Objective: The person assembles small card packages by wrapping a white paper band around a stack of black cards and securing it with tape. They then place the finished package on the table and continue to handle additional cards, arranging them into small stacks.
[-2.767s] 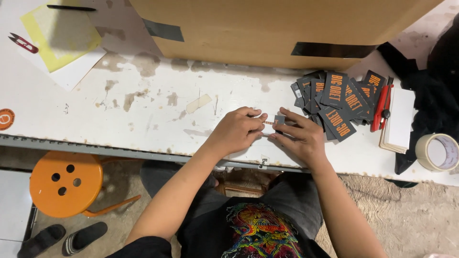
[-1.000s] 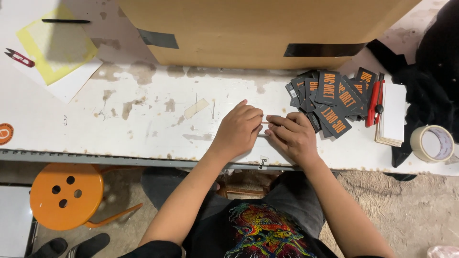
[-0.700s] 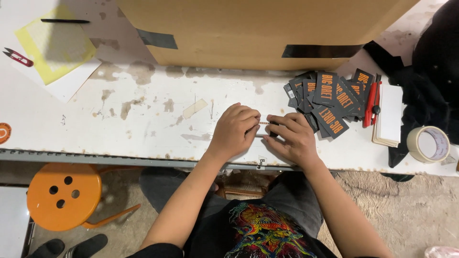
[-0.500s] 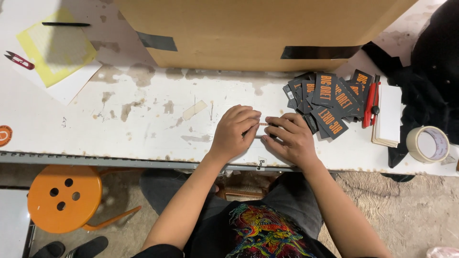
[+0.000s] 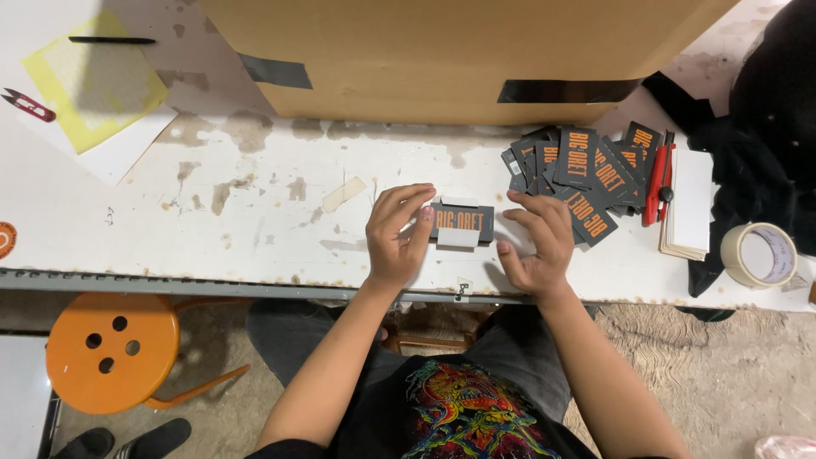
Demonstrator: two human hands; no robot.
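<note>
Quick count: two hands were on the surface (image 5: 255,246), left hand (image 5: 398,234) and right hand (image 5: 535,246), with one dark tag (image 5: 461,223) between them. One messy pile of tags (image 5: 591,174), too overlapped to count. One cardboard box (image 5: 425,59), one tape roll (image 5: 759,255), one orange stool (image 5: 106,348), one yellow sheet (image 5: 93,85), one pen (image 5: 112,40).

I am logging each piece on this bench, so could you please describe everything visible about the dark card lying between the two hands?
The dark grey rectangular card with orange lettering lies flat, long side across, on the worn white table near its front edge. It looks like thin card or stiff paper. A pale strip or tab shows at its top edge and another at its bottom edge. The left hand touches its left end with the fingertips; the right hand rests just right of it, and contact there is unclear.
</note>
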